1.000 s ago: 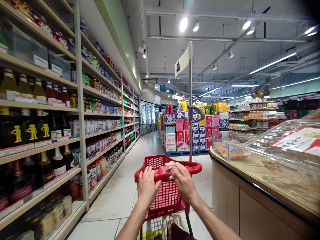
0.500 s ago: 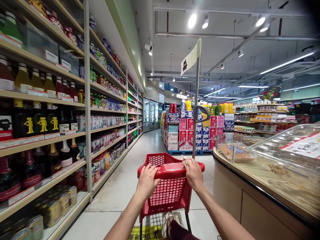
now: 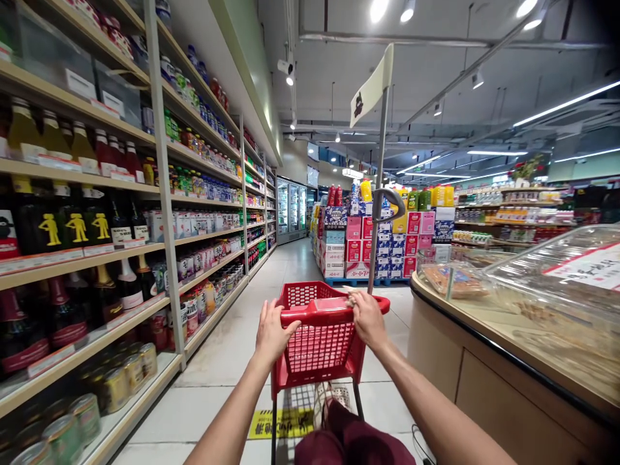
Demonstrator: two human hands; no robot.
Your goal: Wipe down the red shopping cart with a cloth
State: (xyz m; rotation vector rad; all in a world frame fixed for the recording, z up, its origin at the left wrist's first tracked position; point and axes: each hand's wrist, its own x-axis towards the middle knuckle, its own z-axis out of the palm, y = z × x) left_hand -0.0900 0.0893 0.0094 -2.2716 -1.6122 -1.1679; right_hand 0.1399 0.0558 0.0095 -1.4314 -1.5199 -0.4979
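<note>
cart (image 3: 322,345): red (lattice-patterned) | flag (image 3: 372,88): cream | trousers (image 3: 356,445): maroon | floor sign (image 3: 289,423): yellow, black-lettered

Tall shelving (image 3: 168,213) lines the left side, carrying dark bottles (image 3: 75,223) (three show yellow figures) and, at the bottom, cans (image 3: 116,389). Ahead, colourful cartons (image 3: 355,248) stand stacked on a blue pallet (image 3: 336,281), with glass-door coolers (image 3: 292,208) farther back. At right, a rounded counter (image 3: 438,352) bears clear covers (image 3: 552,274). A yellow floor sign (image 3: 261,424) lies on pale tiles (image 3: 213,413).
</note>
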